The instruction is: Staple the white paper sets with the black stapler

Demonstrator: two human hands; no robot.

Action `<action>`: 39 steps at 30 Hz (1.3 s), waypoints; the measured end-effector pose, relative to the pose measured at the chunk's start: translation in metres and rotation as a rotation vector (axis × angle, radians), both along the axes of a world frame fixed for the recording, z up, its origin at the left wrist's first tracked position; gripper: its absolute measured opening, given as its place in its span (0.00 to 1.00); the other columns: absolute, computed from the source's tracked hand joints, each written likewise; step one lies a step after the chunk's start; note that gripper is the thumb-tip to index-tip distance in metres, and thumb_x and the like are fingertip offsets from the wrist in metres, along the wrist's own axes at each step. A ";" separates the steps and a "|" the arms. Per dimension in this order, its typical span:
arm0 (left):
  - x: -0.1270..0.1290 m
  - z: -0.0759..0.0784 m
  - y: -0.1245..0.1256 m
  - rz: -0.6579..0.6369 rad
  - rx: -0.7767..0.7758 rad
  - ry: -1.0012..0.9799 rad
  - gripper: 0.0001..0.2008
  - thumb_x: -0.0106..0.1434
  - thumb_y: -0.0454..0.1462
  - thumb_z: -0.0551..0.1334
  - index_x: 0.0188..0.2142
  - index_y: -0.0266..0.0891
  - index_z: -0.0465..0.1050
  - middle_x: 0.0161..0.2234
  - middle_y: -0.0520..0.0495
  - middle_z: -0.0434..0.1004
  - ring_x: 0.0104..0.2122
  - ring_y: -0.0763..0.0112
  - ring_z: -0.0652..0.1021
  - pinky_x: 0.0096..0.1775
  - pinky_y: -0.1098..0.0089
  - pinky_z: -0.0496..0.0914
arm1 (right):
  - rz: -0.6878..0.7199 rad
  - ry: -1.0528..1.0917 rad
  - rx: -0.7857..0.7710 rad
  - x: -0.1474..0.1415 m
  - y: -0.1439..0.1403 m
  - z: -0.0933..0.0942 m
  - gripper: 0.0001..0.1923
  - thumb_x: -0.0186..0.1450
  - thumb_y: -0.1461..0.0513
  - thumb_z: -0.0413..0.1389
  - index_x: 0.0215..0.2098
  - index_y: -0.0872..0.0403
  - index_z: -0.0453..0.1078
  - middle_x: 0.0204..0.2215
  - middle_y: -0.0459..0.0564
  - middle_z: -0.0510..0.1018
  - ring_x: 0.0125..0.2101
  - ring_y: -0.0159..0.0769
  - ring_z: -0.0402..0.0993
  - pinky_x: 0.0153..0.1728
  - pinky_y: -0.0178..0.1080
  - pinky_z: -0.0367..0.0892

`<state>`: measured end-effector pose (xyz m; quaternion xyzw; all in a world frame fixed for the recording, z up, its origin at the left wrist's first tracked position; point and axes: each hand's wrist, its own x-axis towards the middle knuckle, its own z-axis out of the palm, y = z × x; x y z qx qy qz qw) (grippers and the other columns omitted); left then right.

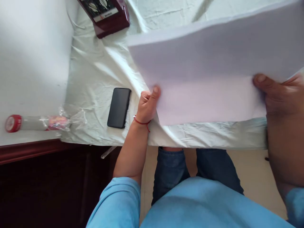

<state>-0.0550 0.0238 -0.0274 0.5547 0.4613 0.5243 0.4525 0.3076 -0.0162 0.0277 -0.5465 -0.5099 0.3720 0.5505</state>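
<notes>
White sheet of paper [213, 72] held by both hands above the cloth-covered table [99, 72].

Left hand [147, 106] is closed on the near-left corner of the paper, thumb pressed on top and fingers curled beneath; a red thread [142, 122] circles its wrist. Right hand [280, 96] grips the near-right edge of the paper, thumb on top, remaining fingers hidden below the sheet. The paper is lifted off the cloth and tilts, its far edge raised. A black phone [119, 107] lies flat on the cloth just left of the paper's near-left corner, beside the left hand but not touching it. A dark red box [108, 15] sits beyond the paper's far-left corner. A red-capped bottle [35, 123] in clear wrap lies well left of the paper, past the phone.
</notes>
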 end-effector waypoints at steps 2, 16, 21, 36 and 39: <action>0.003 0.006 0.001 -0.014 -0.045 -0.062 0.35 0.69 0.65 0.64 0.20 0.43 0.61 0.17 0.56 0.55 0.17 0.75 0.70 0.20 0.71 0.72 | -0.091 -0.026 -0.157 0.007 -0.002 0.000 0.19 0.54 0.50 0.70 0.38 0.51 0.77 0.47 0.43 0.77 0.49 0.32 0.76 0.54 0.38 0.72; -0.001 0.033 0.009 -0.273 -0.333 0.064 0.27 0.62 0.60 0.74 0.37 0.38 0.79 0.20 0.57 0.64 0.15 0.81 0.60 0.14 0.74 0.52 | 0.135 -0.278 -0.937 0.073 -0.011 -0.004 0.30 0.48 0.41 0.69 0.38 0.53 0.78 0.35 0.56 0.80 0.24 0.45 0.78 0.16 0.39 0.72; -0.002 0.045 0.005 -0.372 -0.350 0.288 0.22 0.74 0.53 0.63 0.35 0.36 0.78 0.20 0.57 0.63 0.17 0.80 0.62 0.19 0.74 0.54 | 0.149 -0.289 -1.015 0.063 -0.006 -0.001 0.36 0.40 0.37 0.69 0.36 0.52 0.78 0.31 0.53 0.79 0.21 0.43 0.76 0.13 0.38 0.69; -0.009 0.024 0.003 -0.480 0.078 0.659 0.21 0.77 0.45 0.59 0.55 0.35 0.85 0.51 0.39 0.89 0.49 0.58 0.86 0.51 0.64 0.77 | 0.132 -0.271 -0.773 0.057 -0.003 0.001 0.37 0.53 0.38 0.63 0.56 0.45 0.72 0.41 0.49 0.80 0.24 0.38 0.78 0.18 0.35 0.72; -0.010 0.024 0.003 -0.467 0.092 0.684 0.21 0.77 0.44 0.57 0.56 0.34 0.84 0.52 0.38 0.89 0.50 0.57 0.86 0.54 0.62 0.77 | 0.056 -0.256 -0.728 0.057 -0.005 0.002 0.32 0.57 0.41 0.63 0.55 0.45 0.73 0.42 0.49 0.79 0.24 0.34 0.77 0.19 0.33 0.72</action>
